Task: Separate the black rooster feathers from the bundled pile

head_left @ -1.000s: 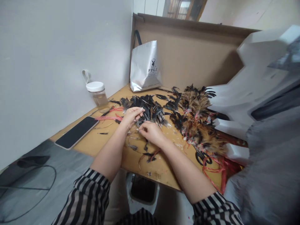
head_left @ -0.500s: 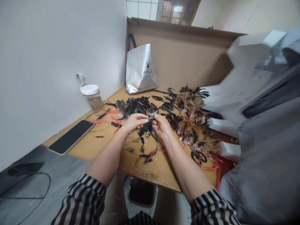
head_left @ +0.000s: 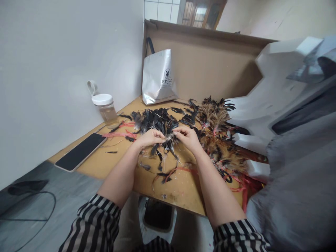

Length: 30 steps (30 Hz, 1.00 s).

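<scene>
My left hand (head_left: 151, 138) is closed in a pinch on a feather (head_left: 168, 138), whose pale, fluffy base shows between my two hands. Just to the right, my right hand (head_left: 188, 137) has thumb and forefinger pressed together; what they hold, if anything, is too small to make out. Right behind the fingers spreads a pile of black feathers (head_left: 154, 119). Loose dark feathers (head_left: 165, 176) and bits of fluff lie on the wooden table (head_left: 110, 162) below my hands.
Brown feather bundles (head_left: 214, 115) tied with red strips lie at the right, near black scissor handles (head_left: 226, 176). A phone (head_left: 81, 151), a jar with a white lid (head_left: 106, 109) and a silver bag (head_left: 159, 77) stand around the left and back. Cardboard (head_left: 210, 63) walls the rear.
My fingers were together at the feather; now my right hand has shifted slightly up and right, leaving a small gap. More of the pale fluff shows between them.
</scene>
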### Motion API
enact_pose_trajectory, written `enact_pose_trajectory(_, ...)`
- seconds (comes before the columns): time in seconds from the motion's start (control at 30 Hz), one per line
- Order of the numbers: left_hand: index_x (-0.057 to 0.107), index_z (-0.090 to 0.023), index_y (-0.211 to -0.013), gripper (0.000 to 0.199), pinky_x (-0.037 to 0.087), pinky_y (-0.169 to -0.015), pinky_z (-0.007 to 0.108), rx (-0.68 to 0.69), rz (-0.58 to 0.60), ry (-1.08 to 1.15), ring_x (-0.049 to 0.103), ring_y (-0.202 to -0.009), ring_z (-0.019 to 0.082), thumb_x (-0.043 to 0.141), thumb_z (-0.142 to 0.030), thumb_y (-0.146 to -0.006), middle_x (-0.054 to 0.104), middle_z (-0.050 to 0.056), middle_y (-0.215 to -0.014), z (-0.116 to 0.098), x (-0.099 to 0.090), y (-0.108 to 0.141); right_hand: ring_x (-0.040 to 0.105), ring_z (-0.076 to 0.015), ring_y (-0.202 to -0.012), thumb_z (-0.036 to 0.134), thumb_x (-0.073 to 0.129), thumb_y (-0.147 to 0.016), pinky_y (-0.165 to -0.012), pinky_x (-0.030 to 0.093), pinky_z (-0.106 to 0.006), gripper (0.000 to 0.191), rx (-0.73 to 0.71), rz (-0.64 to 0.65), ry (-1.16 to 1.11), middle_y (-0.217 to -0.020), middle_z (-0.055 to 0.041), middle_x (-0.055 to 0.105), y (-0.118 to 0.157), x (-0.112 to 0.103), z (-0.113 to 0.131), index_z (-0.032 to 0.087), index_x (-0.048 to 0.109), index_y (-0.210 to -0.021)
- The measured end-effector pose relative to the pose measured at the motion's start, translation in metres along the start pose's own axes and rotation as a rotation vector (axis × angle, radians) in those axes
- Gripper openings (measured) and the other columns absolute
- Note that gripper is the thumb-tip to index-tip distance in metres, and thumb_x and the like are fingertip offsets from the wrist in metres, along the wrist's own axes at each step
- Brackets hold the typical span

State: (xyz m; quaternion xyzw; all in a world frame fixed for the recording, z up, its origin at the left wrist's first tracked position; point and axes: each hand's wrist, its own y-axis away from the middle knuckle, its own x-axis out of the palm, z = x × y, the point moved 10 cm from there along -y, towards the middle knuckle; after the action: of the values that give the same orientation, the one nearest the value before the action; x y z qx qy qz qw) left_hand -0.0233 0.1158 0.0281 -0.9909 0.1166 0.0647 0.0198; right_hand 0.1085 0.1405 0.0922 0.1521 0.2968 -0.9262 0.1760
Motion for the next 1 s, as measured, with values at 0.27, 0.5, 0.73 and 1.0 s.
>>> enact_pose_trajectory(0.27, 0.062, -0.011, -0.076, 0.024, 0.018, -0.032, 0.014, 0.043, -0.117, 0.287, 0.034, -0.034, 0.001, 0.067, -0.028, -0.061, 0.055, 0.0, -0.052, 0.001, -0.019, 0.001, 0.056, -0.0128, -0.066, 0.025, 0.058, -0.069, -0.064, 0.041, -0.024, 0.012, -0.002, 0.179, 0.143, -0.071, -0.002, 0.065, 0.004, 0.015, 0.005, 0.019, 0.068, -0.071)
enact_pose_trajectory(0.5, 0.06, -0.017, -0.088, 0.028, 0.023, -0.035, 0.012, 0.267, -0.333, 0.773, 0.041, -0.043, 0.002, 0.066, -0.028, -0.063, 0.052, -0.003, -0.059, -0.012, -0.054, 0.005, 0.039, -0.0048, -0.037, 0.034, 0.062, -0.064, -0.036, 0.028, -0.018, 0.022, 0.381, -0.161, -0.427, -0.059, 0.0008, 0.06, 0.008, 0.012, -0.039, 0.015, 0.06, -0.075)
enact_pose_trajectory(0.73, 0.063, -0.011, -0.073, 0.026, 0.027, -0.037, 0.015, 0.172, -0.322, 0.346, 0.041, -0.04, 0.003, 0.067, -0.034, -0.061, 0.055, -0.001, -0.055, -0.004, -0.016, -0.006, 0.047, -0.007, -0.042, 0.036, 0.062, -0.064, -0.037, 0.033, -0.017, 0.022, 0.345, -0.23, -0.404, -0.056, 0.0006, 0.057, 0.016, 0.039, -0.037, 0.015, 0.058, -0.069)
enact_pose_trajectory(1.0, 0.059, -0.012, -0.065, 0.028, 0.027, -0.036, 0.015, 0.178, -0.405, 0.251, 0.04, -0.037, 0.003, 0.065, -0.04, -0.062, 0.053, -0.001, -0.049, -0.002, -0.029, -0.003, 0.054, -0.012, -0.055, 0.035, 0.055, -0.068, -0.052, 0.042, -0.023, 0.021, 0.286, -0.109, -0.162, -0.062, -0.0015, 0.061, 0.012, 0.048, -0.032, 0.016, 0.06, -0.075)
